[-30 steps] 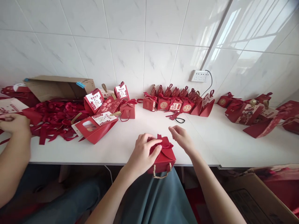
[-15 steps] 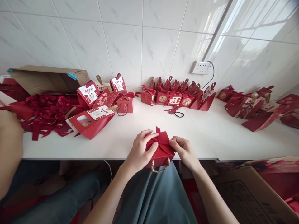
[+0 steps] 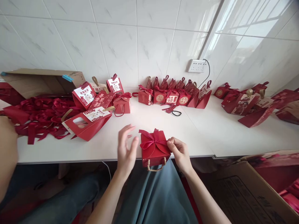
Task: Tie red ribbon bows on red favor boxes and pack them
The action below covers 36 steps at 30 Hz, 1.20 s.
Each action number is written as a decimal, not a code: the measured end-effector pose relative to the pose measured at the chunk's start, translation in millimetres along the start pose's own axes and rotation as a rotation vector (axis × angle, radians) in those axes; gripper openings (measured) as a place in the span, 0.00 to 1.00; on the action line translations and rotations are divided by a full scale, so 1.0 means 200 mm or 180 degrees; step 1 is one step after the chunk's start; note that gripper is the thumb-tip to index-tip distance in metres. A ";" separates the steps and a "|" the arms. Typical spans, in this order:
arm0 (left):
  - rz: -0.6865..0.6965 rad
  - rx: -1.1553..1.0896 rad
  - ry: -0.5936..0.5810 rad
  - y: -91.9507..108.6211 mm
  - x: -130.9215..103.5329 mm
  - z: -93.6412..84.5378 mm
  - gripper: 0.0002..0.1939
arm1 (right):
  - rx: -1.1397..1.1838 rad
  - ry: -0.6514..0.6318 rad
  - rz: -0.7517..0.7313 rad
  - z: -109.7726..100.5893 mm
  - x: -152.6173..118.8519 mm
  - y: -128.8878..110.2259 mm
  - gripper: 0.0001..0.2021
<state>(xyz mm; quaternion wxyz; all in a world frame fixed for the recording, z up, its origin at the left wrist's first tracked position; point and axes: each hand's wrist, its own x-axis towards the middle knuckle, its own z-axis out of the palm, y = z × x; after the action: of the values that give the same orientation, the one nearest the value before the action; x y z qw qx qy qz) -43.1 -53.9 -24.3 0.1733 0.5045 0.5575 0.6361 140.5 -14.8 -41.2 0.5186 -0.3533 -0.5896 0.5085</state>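
Note:
A small red gift box (image 3: 149,152) sits at the table's front edge before me, its petal-like flaps folded over the top. A dark red ribbon (image 3: 154,139) is tied across it in a bow. Facing me, a twisted beige rope handle (image 3: 157,170) hangs from the front side. My left hand (image 3: 126,151) is just left of the box, apart from it, fingers spread and slightly blurred. At the box's right edge, the thumb and forefinger of my right hand (image 3: 181,153) pinch the end of the ribbon.
Along the tiled wall stand finished-looking red gift boxes (image 3: 172,99); more boxes (image 3: 243,104) stand at right. Loose ribbons (image 3: 46,115) lie at left beside a cardboard box (image 3: 46,79). Another person's arm (image 3: 7,152) enters at left. An open carton (image 3: 245,186) stands lower right.
My left hand has let go of the bow and moved left, opening. The whole bow is now uncovered. My right hand stays at the box's right edge. The view has shifted slightly.

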 end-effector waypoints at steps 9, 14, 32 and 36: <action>-0.1428 0.0217 -0.1535 0.06 -0.03 -0.09 0.23 | -0.0025 -0.0007 0.0105 0.00 -0.01 -0.02 0.22; -0.1560 -0.0384 -0.1658 0.06 -0.02 -0.07 0.18 | 0.0066 -0.0028 0.0162 0.01 -0.01 -0.01 0.22; -0.1734 -0.1382 -0.1766 -0.04 0.01 -0.09 0.16 | 0.0243 -0.0206 0.0452 -0.04 -0.03 0.04 0.22; -0.1478 -0.1207 -0.1292 -0.11 0.01 -0.08 0.13 | -0.0605 0.0122 0.0175 -0.07 -0.10 -0.02 0.18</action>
<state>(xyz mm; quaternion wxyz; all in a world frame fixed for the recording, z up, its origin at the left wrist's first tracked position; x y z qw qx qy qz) -64.9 -53.9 -41.5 0.5108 0.4394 0.4836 0.5587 159.0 -31.1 -42.3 0.4798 -0.4266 -0.6153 0.4575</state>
